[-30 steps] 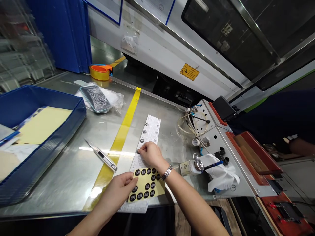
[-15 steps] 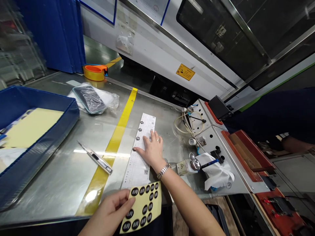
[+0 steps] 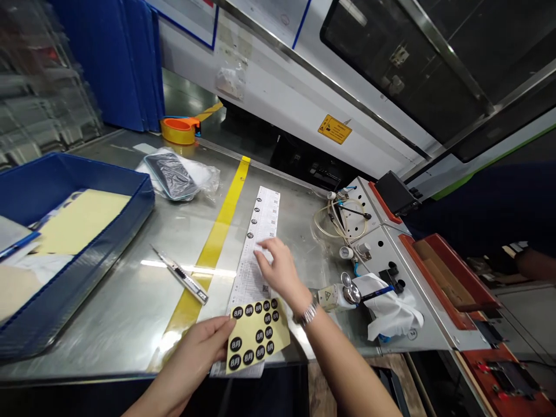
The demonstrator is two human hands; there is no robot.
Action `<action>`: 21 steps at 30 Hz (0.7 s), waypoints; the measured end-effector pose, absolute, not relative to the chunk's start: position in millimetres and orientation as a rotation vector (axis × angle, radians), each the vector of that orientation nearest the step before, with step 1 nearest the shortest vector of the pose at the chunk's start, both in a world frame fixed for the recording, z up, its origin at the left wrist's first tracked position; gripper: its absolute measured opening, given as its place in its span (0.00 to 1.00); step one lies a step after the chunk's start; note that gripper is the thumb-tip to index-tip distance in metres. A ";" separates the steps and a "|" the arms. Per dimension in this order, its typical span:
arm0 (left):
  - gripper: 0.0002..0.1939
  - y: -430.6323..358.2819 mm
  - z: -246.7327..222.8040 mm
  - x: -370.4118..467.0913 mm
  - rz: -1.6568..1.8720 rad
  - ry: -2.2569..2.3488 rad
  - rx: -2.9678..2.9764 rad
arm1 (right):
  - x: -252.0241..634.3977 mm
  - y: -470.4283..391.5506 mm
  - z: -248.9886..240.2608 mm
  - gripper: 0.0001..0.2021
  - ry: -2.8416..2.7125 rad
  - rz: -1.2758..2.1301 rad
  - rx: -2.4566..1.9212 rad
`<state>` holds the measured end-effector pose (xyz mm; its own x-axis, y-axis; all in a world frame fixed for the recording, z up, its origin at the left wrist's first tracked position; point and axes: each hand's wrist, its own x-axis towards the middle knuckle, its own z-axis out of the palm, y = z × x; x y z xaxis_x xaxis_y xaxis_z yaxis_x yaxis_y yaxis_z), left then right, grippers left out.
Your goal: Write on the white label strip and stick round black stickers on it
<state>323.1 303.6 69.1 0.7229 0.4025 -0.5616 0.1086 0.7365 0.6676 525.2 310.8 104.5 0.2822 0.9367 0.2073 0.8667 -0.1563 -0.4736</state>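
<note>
A yellow sticker sheet [image 3: 248, 335] with round black labels is pinched at its left edge by my left hand [image 3: 207, 347], near the table's front edge. Under and beyond it lies a long white printed strip [image 3: 247, 266], with several round black stickers down the left side of its far part. Over the strip's right side is my right hand [image 3: 280, 267], its thumb and forefinger apart and nothing seen between them; the other fingers are curled. Left of the strip, a utility knife [image 3: 182, 277] rests across the yellow floor-style tape line [image 3: 226, 217] on the metal table.
At the left stands a blue bin [image 3: 99, 255] with yellow sheets and papers. Behind are a plastic-wrapped item [image 3: 174, 174] and an orange tape ring [image 3: 179, 131]. Right are a metal-lidded bottle [image 3: 350, 292], a white cloth [image 3: 391, 307], a tubed control box [image 3: 369, 220] and a person's arm [image 3: 536, 263].
My right hand has lifted off the strip and drawn back, uncovering a fourth round sticker. The strip reaches farther away, and the sticker sheet in my left hand sits higher in view.
</note>
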 end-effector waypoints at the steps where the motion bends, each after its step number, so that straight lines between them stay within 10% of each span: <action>1: 0.25 302.7 67.7 323.5 0.192 0.756 0.743 | 513.8 288.8 108.6 0.09 -1.627 0.272 -1.936; 21: 0.21 298.1 67.1 327.8 0.316 0.919 0.901 | 452.4 204.8 90.8 0.07 -2.136 -0.044 -1.791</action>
